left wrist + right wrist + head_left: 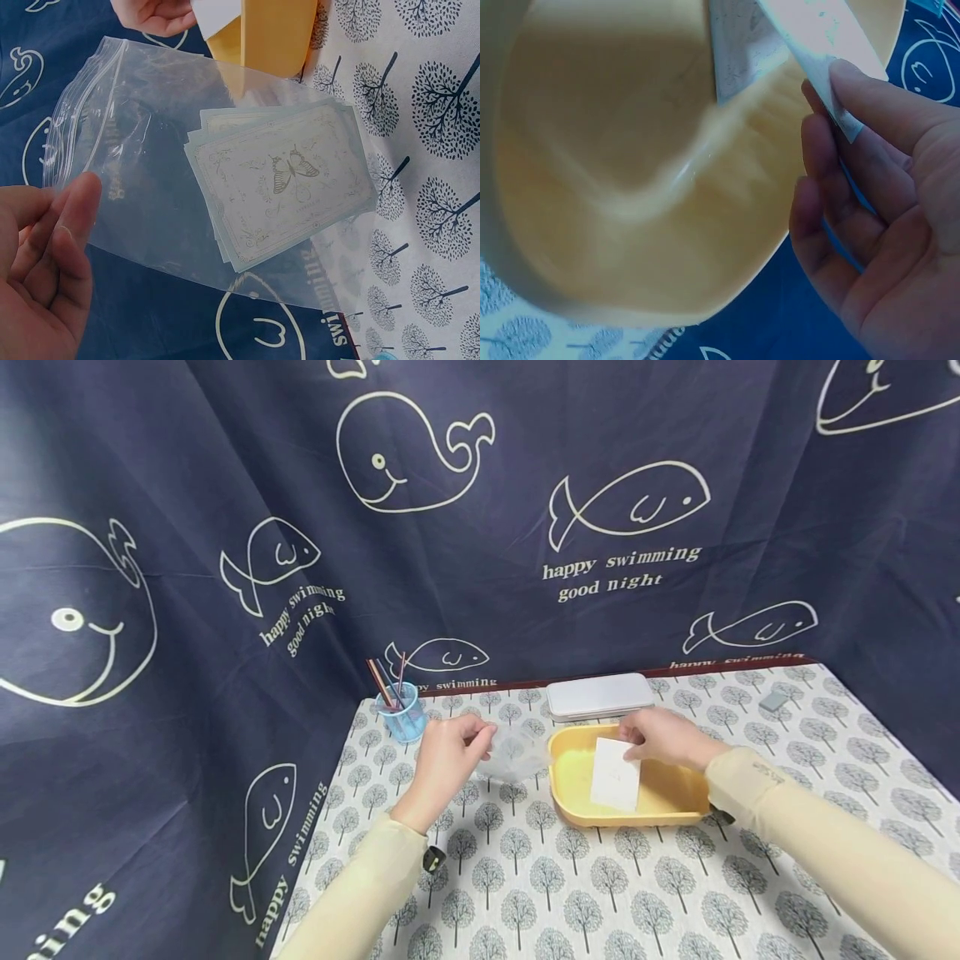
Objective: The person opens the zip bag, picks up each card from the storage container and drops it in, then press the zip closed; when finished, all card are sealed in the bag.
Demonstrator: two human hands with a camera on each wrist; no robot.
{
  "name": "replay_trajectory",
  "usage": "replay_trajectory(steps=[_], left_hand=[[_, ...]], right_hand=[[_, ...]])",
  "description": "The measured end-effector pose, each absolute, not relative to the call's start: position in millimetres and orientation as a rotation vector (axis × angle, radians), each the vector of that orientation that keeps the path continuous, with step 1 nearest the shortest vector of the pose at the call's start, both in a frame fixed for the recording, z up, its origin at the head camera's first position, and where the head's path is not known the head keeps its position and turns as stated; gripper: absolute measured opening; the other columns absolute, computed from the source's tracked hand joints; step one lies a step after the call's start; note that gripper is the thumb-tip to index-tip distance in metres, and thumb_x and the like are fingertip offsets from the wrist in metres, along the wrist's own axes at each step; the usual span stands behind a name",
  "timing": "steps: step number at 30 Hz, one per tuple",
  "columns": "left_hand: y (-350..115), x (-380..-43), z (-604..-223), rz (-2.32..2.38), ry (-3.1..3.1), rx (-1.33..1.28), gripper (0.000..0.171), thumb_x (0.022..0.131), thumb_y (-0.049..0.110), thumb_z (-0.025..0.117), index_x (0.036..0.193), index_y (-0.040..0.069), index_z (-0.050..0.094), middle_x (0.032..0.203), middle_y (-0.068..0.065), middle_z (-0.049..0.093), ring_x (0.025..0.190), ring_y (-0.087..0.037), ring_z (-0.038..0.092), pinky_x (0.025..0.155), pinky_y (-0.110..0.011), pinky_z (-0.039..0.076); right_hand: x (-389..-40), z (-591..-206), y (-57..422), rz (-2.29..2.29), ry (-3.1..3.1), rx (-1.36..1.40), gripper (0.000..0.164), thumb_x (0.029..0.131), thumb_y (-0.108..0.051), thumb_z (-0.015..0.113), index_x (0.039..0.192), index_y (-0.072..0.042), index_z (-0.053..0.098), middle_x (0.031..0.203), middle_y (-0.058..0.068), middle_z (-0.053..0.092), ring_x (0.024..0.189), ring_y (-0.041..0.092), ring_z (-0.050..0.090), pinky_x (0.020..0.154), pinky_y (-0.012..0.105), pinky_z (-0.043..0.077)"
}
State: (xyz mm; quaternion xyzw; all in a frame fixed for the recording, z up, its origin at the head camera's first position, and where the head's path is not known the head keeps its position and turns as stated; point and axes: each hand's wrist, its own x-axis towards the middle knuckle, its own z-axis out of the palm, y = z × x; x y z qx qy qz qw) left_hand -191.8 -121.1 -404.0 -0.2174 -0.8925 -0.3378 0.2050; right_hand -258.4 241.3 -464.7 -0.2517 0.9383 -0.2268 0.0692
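My left hand [447, 760] pinches the zip edge of a clear zip-lock bag [517, 754] by one corner. Inside the bag, the left wrist view shows several pale cards [300, 184], the front one printed with a butterfly. Over the yellow tray [678, 789], my right hand [663, 737] holds a white card [829, 34] between thumb and fingers, tilted. Behind it in the right wrist view, another card [742, 52] lies in the tray, partly hidden by the held one.
A blue pen cup [405, 718] with several pencils stands at the back left. Behind the tray lies a white flat case [600, 696]. A small grey block [773, 701] is at the back right. Dark fabric [480, 568] hangs behind the tree-patterned table.
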Motion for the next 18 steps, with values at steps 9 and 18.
replay_trajectory(steps=[9, 18], left_hand=[[-120.1, -191.4, -403.4, -0.947, -2.497, -0.598, 0.015, 0.099, 0.015, 0.073, 0.087, 0.009, 0.079, 0.067, 0.007, 0.072, 0.057, 0.001, 0.064, 0.054, -0.018, 0.053], [-119.3, -190.7, -403.8, -0.957, -2.512, -0.588, 0.013, 0.099, 0.016, 0.073, 0.088, 0.012, 0.079, 0.068, 0.008, 0.072, 0.057, 0.003, 0.063, 0.056, -0.018, 0.054]], right_hand=[[-253.4, -459.4, 240.4, -0.645, 2.895, -0.805, 0.016, 0.085, -0.014, 0.086, 0.087, -0.017, 0.070, 0.083, -0.007, 0.067, 0.076, 0.014, 0.061, 0.074, 0.041, 0.055], [-245.4, -444.8, 241.8, -0.614, 2.931, -0.861, 0.006, 0.091, -0.014, 0.079, 0.092, -0.017, 0.074, 0.089, -0.006, 0.072, 0.082, 0.019, 0.067, 0.081, 0.049, 0.056]])
